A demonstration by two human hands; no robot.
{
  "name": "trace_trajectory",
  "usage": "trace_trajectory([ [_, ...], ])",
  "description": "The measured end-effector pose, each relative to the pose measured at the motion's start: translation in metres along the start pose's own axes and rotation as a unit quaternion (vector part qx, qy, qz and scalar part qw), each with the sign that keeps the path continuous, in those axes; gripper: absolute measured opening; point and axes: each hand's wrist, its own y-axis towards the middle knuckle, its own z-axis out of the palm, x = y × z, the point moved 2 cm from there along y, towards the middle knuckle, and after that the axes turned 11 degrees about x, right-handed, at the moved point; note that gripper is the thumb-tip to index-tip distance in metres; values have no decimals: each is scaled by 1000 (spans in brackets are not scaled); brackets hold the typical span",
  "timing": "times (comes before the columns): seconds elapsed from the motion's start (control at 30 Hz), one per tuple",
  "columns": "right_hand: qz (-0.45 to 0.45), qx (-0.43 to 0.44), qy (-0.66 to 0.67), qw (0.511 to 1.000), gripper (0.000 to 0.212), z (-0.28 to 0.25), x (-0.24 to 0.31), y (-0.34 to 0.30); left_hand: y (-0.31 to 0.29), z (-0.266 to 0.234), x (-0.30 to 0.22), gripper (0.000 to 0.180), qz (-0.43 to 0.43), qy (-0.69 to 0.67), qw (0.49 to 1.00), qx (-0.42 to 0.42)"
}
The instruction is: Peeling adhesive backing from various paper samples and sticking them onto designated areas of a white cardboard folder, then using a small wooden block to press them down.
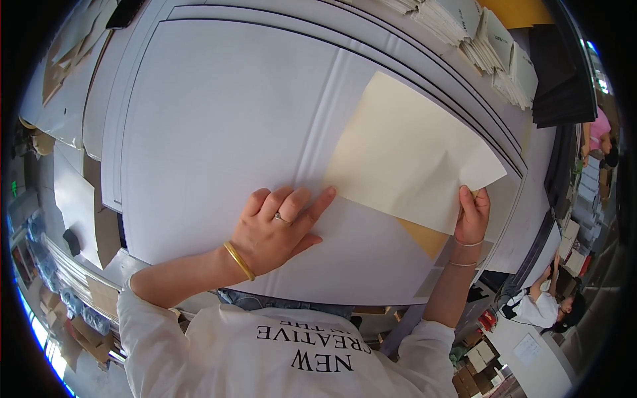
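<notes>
A large white board with black edges (219, 119) lies in front of me, with two creased lines running across it. On its right half rests a cream sheet of paper (411, 146), slightly buckled near its right end. My right hand (472, 217) pinches the near right edge of this sheet between thumb and fingers. My left hand (275, 229) lies on the board, fingers apart and partly bent, its index fingertip at the sheet's near left corner. A tan piece (424, 237) shows from under the sheet's near edge.
More black-edged boards (265, 13) lie beneath the top one. Stacks of white folded pieces (494, 50) stand at the far right, beside a black stack (564, 79). A dark phone-like object (126, 13) lies far left. Two people are at the right, one in white (539, 308).
</notes>
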Motion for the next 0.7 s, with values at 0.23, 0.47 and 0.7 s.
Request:
trace_trajectory([
  [0.23,1,1,-13,1000,28,-4,-1,-1,0,0,0,76,1,-6,1000,1],
  [0.47,3,7,-14,1000,29,-5,-1,-1,0,0,0,76,1,-8,1000,2],
  [0.7,3,10,-12,1000,29,-3,0,1,0,0,1,75,2,-4,1000,-3],
])
